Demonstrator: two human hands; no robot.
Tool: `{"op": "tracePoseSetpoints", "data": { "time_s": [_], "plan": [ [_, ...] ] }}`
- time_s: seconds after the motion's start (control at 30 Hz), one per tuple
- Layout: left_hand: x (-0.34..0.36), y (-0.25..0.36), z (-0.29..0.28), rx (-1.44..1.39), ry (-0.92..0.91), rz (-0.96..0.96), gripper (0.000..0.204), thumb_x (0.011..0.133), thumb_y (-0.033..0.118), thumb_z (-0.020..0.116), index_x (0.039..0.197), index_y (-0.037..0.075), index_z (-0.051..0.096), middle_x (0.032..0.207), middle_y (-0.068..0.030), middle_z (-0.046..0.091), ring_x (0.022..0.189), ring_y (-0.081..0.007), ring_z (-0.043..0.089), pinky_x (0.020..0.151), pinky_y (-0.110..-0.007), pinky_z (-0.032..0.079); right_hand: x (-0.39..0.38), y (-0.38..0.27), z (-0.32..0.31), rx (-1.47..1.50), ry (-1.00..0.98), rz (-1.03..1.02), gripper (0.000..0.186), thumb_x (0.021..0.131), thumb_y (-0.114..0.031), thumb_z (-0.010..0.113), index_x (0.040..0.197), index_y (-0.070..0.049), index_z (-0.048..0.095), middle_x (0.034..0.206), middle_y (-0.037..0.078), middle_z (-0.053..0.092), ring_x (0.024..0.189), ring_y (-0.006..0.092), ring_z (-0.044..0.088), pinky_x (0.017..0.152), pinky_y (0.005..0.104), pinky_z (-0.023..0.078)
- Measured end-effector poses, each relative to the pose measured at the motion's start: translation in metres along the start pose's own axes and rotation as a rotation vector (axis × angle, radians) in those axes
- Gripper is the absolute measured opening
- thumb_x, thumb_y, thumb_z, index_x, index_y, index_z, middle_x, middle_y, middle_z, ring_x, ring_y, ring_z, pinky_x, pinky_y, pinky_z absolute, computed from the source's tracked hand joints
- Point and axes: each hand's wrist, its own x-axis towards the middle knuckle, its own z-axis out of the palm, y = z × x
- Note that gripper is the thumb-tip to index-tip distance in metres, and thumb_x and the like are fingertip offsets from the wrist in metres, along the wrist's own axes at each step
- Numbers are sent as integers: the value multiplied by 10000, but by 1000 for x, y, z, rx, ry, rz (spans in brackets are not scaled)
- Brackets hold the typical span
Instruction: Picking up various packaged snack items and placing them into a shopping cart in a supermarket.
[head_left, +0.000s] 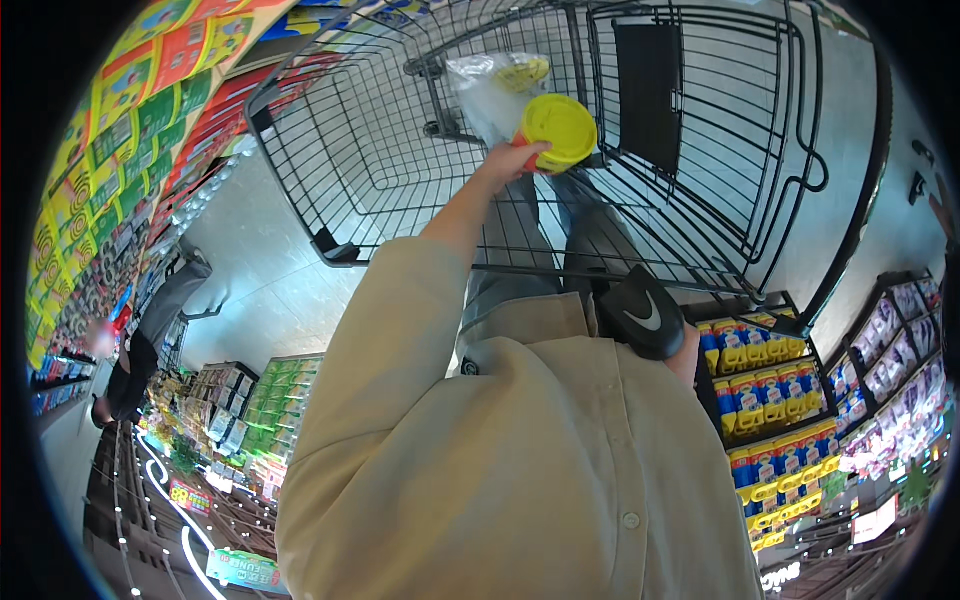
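Note:
My left hand (pixel 508 162) grips a round tub with a yellow lid (pixel 558 130) and red side, holding it over the wire shopping cart (pixel 285 190). Just beyond the tub, a translucent plastic bag (pixel 478 100) with something yellow inside lies in the cart. A black flap (pixel 648 95) forms part of the cart's fold-down section. My right hand (pixel 683 355) is low at my right side, mostly hidden behind a black padded item (pixel 640 312) at my waist; its fingers do not show.
Colorful stacked packs (pixel 130 130) line the left side. Another person (pixel 140 370) in dark clothes stands at the left, away from the cart. Shelves of yellow-and-blue bottles (pixel 760 400) and racks of purple packs (pixel 890 330) stand at the right. Green display stacks (pixel 280 400) are at lower left.

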Motion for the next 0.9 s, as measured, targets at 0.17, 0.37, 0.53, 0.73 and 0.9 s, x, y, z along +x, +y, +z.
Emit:
{"op": "tracePoseSetpoints", "data": {
  "time_s": [0.17,0.37,0.53,0.73,0.9],
  "plan": [
    [32,1,2,-4,-22,38,714,696,472,785,1147,-36,564,1059,-73,621,921,-123,579,808,-267,478,-5,-12,-4,11,-48,178,191,713,-75,654,875,22,625,781,218,643,736,374,639,668,369,472],
    [51,15,17,59,-146,134,624,737,361,790,1145,-45,552,1077,-70,599,968,-110,588,868,-239,474,-13,8,-11,24,3,173,209,699,-88,670,865,31,624,778,207,651,716,339,633,677,374,464],
    [73,0,22,27,-201,146,580,726,237,806,1178,-24,551,1097,-53,600,952,-101,591,838,-227,483,-20,37,-13,26,6,274,216,699,-95,676,865,35,629,789,208,656,713,321,625,686,372,466],
    [95,-17,25,174,-94,203,653,646,119,837,1214,22,528,1106,-48,597,977,-138,587,838,-247,472,-13,5,-32,86,-12,419,249,719,-114,685,916,33,641,853,178,689,804,134,603,721,339,472],
    [90,0,22,72,-140,-38,713,635,24,804,1254,86,455,1137,-13,572,1048,-132,558,875,-263,450,-16,11,-32,85,7,385,268,729,-110,674,956,30,640,887,169,694,842,123,603,748,322,473]
  ]
}}
